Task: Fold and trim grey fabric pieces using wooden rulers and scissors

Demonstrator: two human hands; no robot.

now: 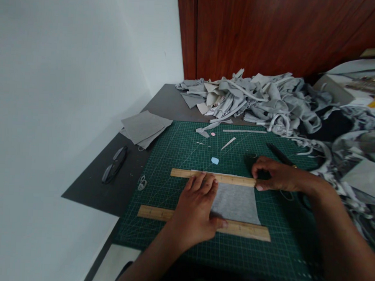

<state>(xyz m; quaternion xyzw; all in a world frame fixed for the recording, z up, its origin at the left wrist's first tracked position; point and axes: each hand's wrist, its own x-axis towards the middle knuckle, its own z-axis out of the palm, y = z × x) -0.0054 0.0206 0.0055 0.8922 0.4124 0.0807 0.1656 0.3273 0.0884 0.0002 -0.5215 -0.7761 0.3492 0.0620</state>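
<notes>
A grey piece of cloth (236, 201) lies flat on the green cutting mat (181, 144), with one wooden ruler (232, 179) across its far edge and another wooden ruler (245, 229) along its near edge. My left hand (194, 212) rests over the cloth's left part. Its fingertips press the far ruler and its thumb touches the near one, with fingers stretched out. At the far ruler's right end, my right hand (272, 174) pinches that ruler between thumb and fingers. The cloth's left side is hidden under my left hand.
Black-handled scissors (281, 154) lie on the mat by my right arm. Grey cloth scraps (240, 97) pile up at the back and right. Stacked cloth pieces (146, 128) and glasses (114, 165) sit at left, beside a white wall (66, 109).
</notes>
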